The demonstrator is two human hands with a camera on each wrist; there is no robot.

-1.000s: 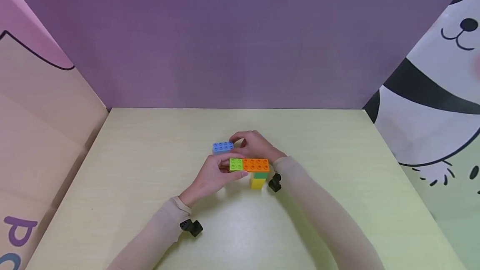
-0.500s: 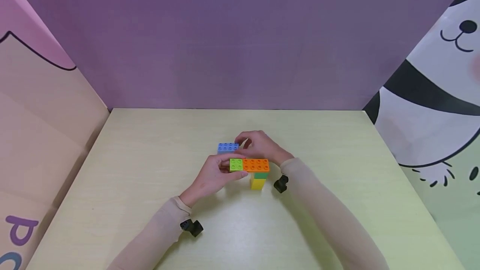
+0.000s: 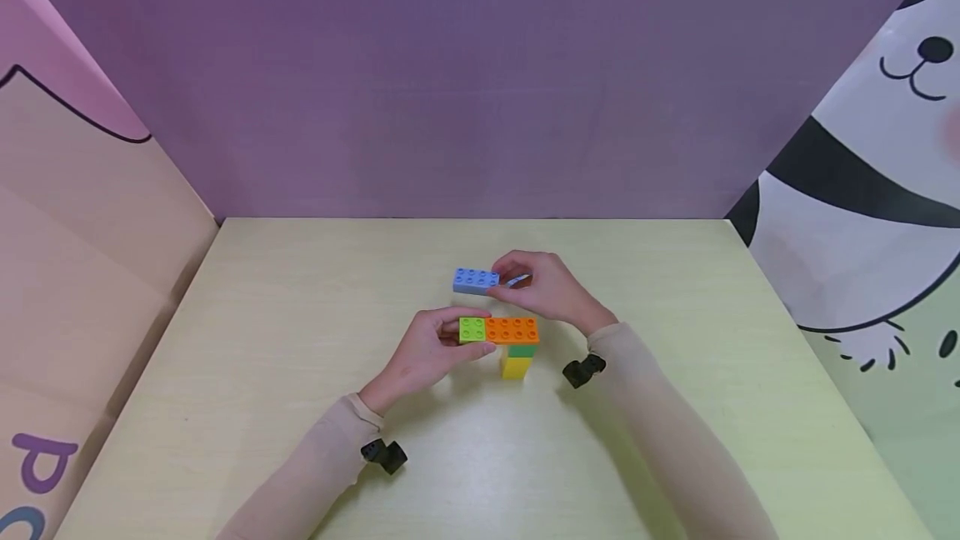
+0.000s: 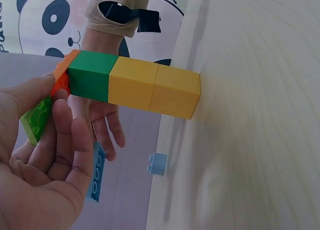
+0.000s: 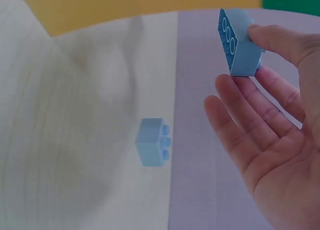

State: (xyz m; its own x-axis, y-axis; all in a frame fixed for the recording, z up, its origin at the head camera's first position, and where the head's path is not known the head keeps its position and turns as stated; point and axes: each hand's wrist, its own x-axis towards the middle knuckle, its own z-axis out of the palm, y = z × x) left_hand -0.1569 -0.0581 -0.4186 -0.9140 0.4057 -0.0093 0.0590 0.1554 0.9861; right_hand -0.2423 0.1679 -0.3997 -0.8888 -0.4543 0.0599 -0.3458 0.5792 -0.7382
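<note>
My left hand [image 3: 423, 352] holds a lime green toy building brick [image 3: 472, 329] and the near end of an orange brick [image 3: 512, 330] beside it. Under the orange brick runs a column of a green brick [image 4: 91, 75] and two yellow bricks [image 4: 154, 88]. Behind this build, my right hand [image 3: 543, 286] pinches one end of a blue eight-stud brick [image 3: 476, 280] between thumb and fingers. In the right wrist view that blue brick's hollow underside [image 5: 227, 35] shows, held clear of the table. The remaining fingers of that hand are spread and loosely bent.
A second, smaller light blue brick [image 5: 151, 142] rests on the pale wooden table [image 3: 300, 340] near its back edge, mostly covered by my right hand in the head view. A purple panel [image 3: 480, 82] rises behind the table, with printed panels on both sides.
My right hand has carried the blue brick rightward, then back and away from the build. The left hand and the build have stayed in place.
</note>
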